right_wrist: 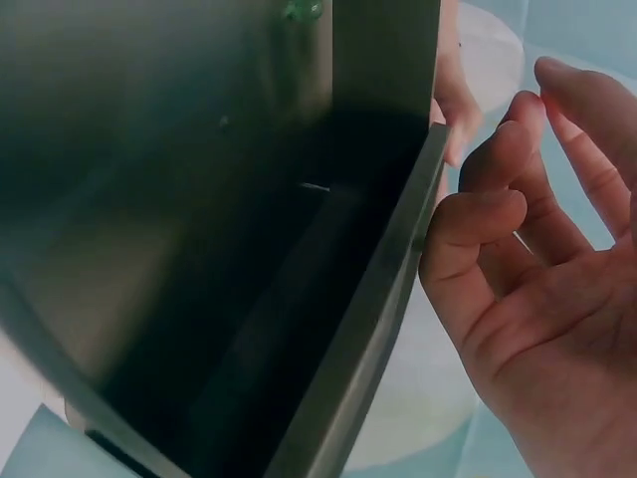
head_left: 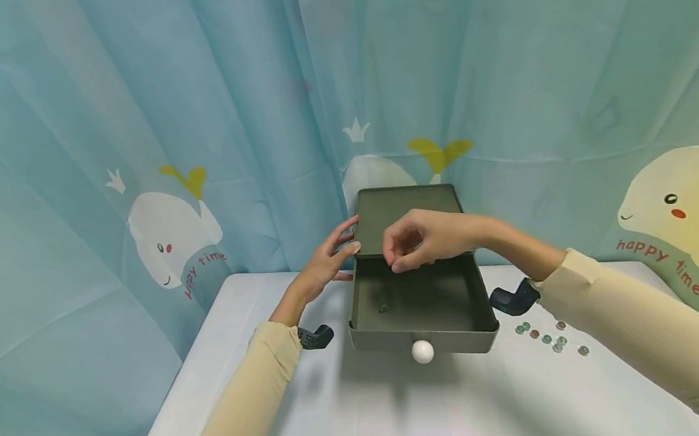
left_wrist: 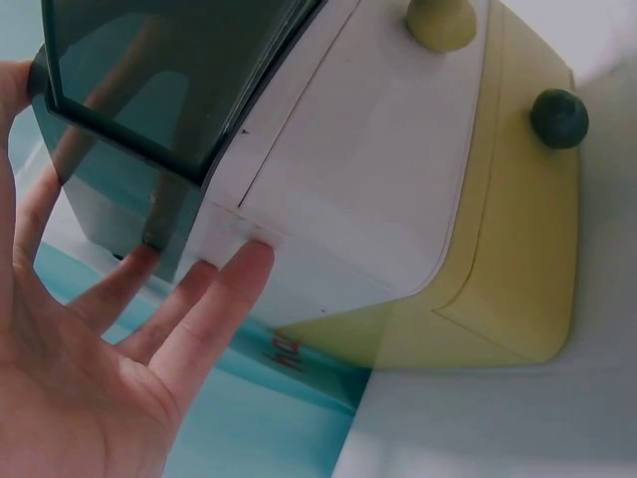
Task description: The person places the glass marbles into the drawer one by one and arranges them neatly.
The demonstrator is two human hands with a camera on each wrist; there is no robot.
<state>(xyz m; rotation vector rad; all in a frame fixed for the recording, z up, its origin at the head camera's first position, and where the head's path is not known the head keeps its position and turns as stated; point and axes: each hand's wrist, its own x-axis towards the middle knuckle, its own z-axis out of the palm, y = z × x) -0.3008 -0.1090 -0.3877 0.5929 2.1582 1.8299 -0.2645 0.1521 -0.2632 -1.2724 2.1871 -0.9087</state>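
A small chest of drawers has its dark green top drawer pulled out, with a white knob on the front. A small green glass-like bead lies inside, towards the left. My left hand touches the chest's left side with spread fingers; the left wrist view shows the fingertips along the green and white tiers. Over the back of the open drawer hangs my right hand, fingers loosely curled and thumb near the index finger. Nothing shows between its fingertips in the right wrist view.
Several green and reddish-brown beads lie on the white table, right of the chest. Below the green drawer are a white drawer and a yellow drawer, both pushed in. A blue whale-print curtain hangs behind.
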